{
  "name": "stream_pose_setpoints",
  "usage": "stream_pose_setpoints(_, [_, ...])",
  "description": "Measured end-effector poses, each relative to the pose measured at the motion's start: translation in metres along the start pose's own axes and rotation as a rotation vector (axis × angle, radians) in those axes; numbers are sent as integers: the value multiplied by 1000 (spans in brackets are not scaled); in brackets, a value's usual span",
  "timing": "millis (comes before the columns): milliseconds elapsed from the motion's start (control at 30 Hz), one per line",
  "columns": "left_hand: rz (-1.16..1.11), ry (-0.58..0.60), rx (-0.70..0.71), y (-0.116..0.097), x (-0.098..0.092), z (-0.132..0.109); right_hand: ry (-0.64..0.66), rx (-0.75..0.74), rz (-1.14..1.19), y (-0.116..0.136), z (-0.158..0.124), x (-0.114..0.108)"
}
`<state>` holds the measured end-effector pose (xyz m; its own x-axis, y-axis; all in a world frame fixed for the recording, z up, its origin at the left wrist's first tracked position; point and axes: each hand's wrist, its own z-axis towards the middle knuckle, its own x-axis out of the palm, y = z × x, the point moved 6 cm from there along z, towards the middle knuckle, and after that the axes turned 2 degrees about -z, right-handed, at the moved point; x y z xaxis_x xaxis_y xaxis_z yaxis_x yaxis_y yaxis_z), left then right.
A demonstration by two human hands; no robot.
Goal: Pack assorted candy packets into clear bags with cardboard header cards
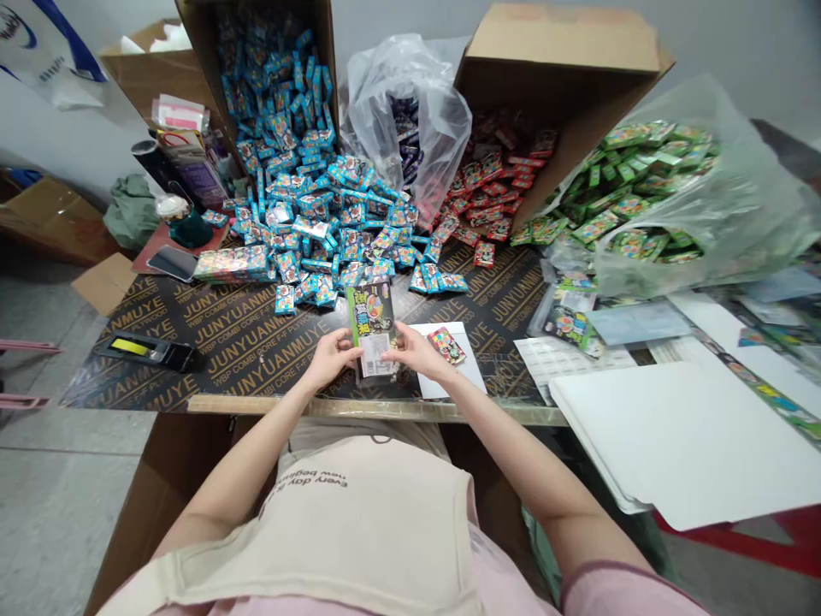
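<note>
Near the table's front edge I hold a flat printed packaging bag (372, 310), black and green with colourful pictures, between both hands. My left hand (334, 356) grips its left edge with thumb and fingers. On the opposite edge my right hand (416, 349) pinches it, the thumb lying by a white label (377, 356) on the bag's lower part. What is inside the bag, if anything, I cannot tell. Just right of my right hand a small red box (447, 345) lies on a white sheet (473, 368). Beyond the bag spreads a heap of small blue boxes (314, 205).
Open cartons hold blue boxes and red boxes (487, 192); plastic bags hold purple boxes (407, 137) and green boxes (641, 188). To the left are a tape dispenser (146, 351) and a phone (172, 263). White sheets (693, 428) overhang the table's right front edge.
</note>
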<state>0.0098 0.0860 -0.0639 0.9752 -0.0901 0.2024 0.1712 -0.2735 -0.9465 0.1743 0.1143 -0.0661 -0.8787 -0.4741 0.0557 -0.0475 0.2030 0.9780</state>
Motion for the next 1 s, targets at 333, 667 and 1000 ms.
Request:
stream_pose_setpoints(333, [-13, 95, 21, 10, 21, -6, -304, -73, 281, 35, 3, -8])
stream_pose_setpoints(667, [-494, -214, -158, -27, 33, 6, -423, -78, 423, 52, -8, 11])
stream_pose_setpoints(1000, [138, -177, 353, -86, 21, -13, -341, -227, 166, 68, -18, -7])
